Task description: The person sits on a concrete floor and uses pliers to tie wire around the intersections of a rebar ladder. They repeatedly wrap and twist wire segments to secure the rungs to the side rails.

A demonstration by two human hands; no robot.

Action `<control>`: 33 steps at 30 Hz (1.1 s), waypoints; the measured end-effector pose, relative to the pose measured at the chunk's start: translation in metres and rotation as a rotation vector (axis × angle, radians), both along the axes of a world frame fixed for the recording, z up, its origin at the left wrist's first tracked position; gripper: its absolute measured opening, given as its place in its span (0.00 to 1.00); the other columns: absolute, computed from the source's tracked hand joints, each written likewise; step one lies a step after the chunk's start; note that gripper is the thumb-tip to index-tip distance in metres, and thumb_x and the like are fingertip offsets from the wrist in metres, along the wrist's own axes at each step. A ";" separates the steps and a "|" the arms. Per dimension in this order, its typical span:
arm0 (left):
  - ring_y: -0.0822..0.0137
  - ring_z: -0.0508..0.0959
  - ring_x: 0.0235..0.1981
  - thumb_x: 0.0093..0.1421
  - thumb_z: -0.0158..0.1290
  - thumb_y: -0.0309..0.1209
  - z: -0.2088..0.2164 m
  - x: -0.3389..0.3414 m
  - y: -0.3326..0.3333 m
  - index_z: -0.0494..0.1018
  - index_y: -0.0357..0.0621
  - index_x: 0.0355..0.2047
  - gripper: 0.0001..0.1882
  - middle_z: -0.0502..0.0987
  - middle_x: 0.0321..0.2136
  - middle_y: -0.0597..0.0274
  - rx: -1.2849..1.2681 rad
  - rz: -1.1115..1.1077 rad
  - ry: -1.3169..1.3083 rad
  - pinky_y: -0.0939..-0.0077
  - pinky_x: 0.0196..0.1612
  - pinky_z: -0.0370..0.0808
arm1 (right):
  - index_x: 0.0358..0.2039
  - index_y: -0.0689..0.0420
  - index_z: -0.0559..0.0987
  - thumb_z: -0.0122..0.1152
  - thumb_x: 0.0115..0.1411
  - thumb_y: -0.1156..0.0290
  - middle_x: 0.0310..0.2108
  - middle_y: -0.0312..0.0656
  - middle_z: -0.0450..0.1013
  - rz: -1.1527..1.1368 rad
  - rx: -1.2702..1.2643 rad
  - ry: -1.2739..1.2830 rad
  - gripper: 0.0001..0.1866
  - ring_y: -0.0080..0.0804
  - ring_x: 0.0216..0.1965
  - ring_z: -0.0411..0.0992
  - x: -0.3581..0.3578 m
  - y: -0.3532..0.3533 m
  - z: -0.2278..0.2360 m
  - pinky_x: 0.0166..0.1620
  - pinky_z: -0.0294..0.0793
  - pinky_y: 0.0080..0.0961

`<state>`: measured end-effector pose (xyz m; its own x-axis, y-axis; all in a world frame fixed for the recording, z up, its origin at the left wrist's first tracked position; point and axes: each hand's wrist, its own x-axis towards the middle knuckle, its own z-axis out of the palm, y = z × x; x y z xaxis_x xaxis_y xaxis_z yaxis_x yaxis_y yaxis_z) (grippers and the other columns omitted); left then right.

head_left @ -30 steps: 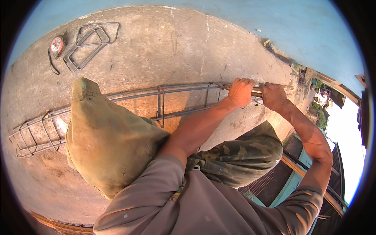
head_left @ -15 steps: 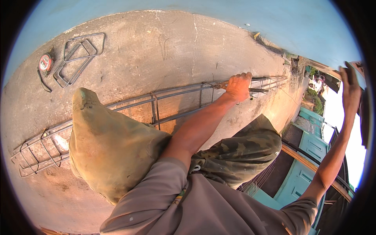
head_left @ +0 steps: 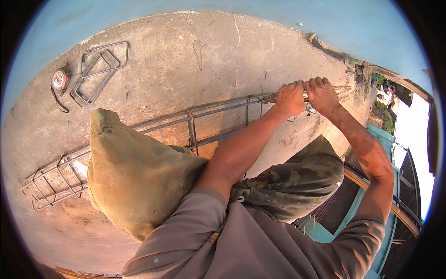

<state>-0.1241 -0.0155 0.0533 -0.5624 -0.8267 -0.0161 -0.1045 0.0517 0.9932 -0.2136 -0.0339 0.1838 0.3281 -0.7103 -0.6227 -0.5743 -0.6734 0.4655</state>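
Note:
A long cage of steel reinforcing bars (head_left: 160,124) with rectangular stirrups runs across the ground in front of me, passing behind my knee. My left hand (head_left: 291,99) is closed at its upper bars toward the right, around what looks like rusty pincers (head_left: 269,98). The head of the tool pokes out left of the fist, next to a stirrup. Right beside it, almost touching, my right hand (head_left: 323,95) has its fingers curled over the same line of bars. What lies inside that grip is hidden.
Loose bent-steel stirrups (head_left: 95,76) lie on the concrete floor (head_left: 158,60) at the upper left. A red and grey tape measure (head_left: 59,79) with a dark strap sits beside them. Turquoise panels (head_left: 388,135) and a wooden beam (head_left: 404,223) are at the right.
My right hand has come down from its raised, open position at the right and closed beside my left hand. The left hand has stayed at the bars.

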 end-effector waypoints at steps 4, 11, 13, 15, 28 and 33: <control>0.52 0.73 0.42 0.45 0.58 0.24 0.012 -0.004 0.030 0.68 0.38 0.38 0.19 0.74 0.36 0.52 -0.304 0.490 0.006 0.59 0.48 0.65 | 0.26 0.63 0.78 0.59 0.52 0.78 0.22 0.49 0.77 -0.422 0.347 0.017 0.02 0.38 0.26 0.79 -0.012 -0.019 -0.005 0.29 0.78 0.34; 0.48 0.77 0.39 0.42 0.60 0.25 0.001 -0.008 0.019 0.70 0.36 0.39 0.21 0.77 0.35 0.48 -0.134 0.064 0.009 0.57 0.45 0.71 | 0.37 0.65 0.77 0.70 0.45 0.74 0.23 0.48 0.76 -0.975 0.530 -0.028 0.18 0.43 0.26 0.77 0.017 -0.036 0.018 0.31 0.76 0.38; 0.46 0.78 0.38 0.42 0.58 0.24 0.001 -0.002 0.004 0.70 0.34 0.38 0.19 0.78 0.33 0.45 -0.054 -0.012 0.053 0.56 0.43 0.73 | 0.48 0.60 0.71 0.64 0.50 0.75 0.29 0.44 0.75 -0.431 0.180 -0.088 0.23 0.41 0.34 0.75 0.009 -0.007 0.013 0.39 0.74 0.41; 0.46 0.79 0.39 0.43 0.59 0.24 0.002 0.007 -0.013 0.71 0.33 0.38 0.19 0.79 0.33 0.43 0.013 -0.117 0.078 0.57 0.42 0.74 | 0.49 0.58 0.69 0.61 0.52 0.75 0.33 0.44 0.74 -0.022 -0.086 -0.168 0.22 0.42 0.37 0.74 0.016 0.004 0.014 0.41 0.73 0.43; 0.53 0.74 0.38 0.44 0.56 0.22 -0.017 -0.013 0.036 0.70 0.39 0.37 0.16 0.74 0.31 0.54 -0.379 0.250 0.001 0.62 0.47 0.66 | 0.24 0.64 0.79 0.68 0.55 0.62 0.18 0.41 0.74 -1.442 0.804 0.219 0.16 0.28 0.20 0.75 -0.006 -0.046 0.000 0.21 0.74 0.27; 0.49 0.78 0.37 0.43 0.55 0.20 -0.009 -0.006 0.011 0.70 0.37 0.35 0.16 0.78 0.31 0.48 -0.127 0.079 0.014 0.58 0.43 0.71 | 0.42 0.63 0.76 0.63 0.53 0.72 0.30 0.42 0.75 -0.436 0.261 -0.033 0.16 0.41 0.34 0.74 -0.009 -0.013 0.008 0.40 0.74 0.39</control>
<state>-0.1298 -0.0048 0.0443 -0.4950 -0.8632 0.0989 -0.0989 0.1691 0.9806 -0.2226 -0.0469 0.1922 0.0585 -0.6076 -0.7921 -0.8392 -0.4596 0.2906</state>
